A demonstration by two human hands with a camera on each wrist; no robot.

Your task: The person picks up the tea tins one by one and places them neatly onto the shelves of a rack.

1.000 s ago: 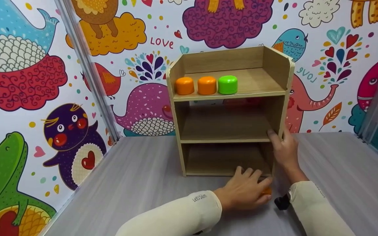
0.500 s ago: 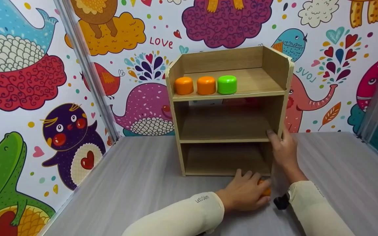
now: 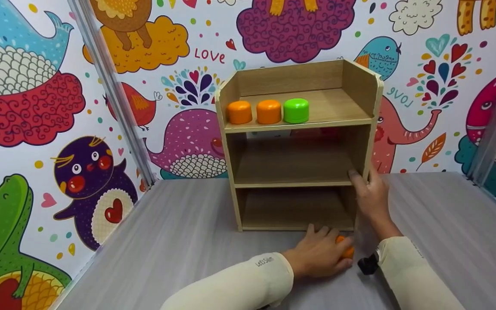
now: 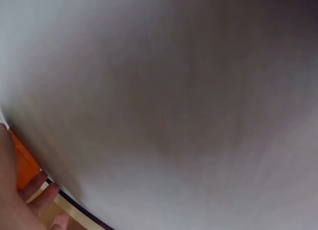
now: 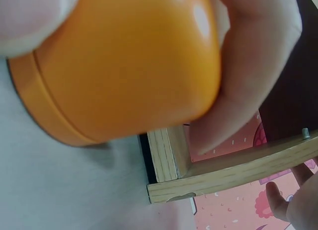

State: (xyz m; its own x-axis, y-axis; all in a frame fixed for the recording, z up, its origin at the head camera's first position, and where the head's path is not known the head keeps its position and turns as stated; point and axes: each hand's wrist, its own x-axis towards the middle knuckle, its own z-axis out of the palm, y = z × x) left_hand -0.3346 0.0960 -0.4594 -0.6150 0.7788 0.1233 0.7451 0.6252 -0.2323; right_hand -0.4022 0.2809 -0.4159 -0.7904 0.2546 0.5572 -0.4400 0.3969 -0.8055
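On the grey table, my left hand (image 3: pixel 317 255) holds an orange round-topped plastic cap (image 3: pixel 348 250), just in front of the wooden shelf unit (image 3: pixel 295 186). The right wrist view shows this cap (image 5: pixel 134 66) up close, its rim toward the table and its dome up, thumb on one side and a finger round the other. My right hand (image 3: pixel 373 200) grips the unit's right side panel, thumb on the inner side. Only part of the left hand (image 4: pixel 17 207) and a bit of the cap (image 4: pixel 25 165) enter the left wrist view.
Two orange caps (image 3: pixel 240 113) (image 3: pixel 269 112) and a green cap (image 3: pixel 296 111) stand in a row along the front left of the top shelf. A wall (image 3: pixel 213 34) printed with cartoon animals rises behind. Metal posts (image 3: pixel 114 94) mark the corners.
My left hand has drawn back slightly from the shelf unit, and more of the orange cap shows beside its thumb. The right hand keeps its grip on the side panel.
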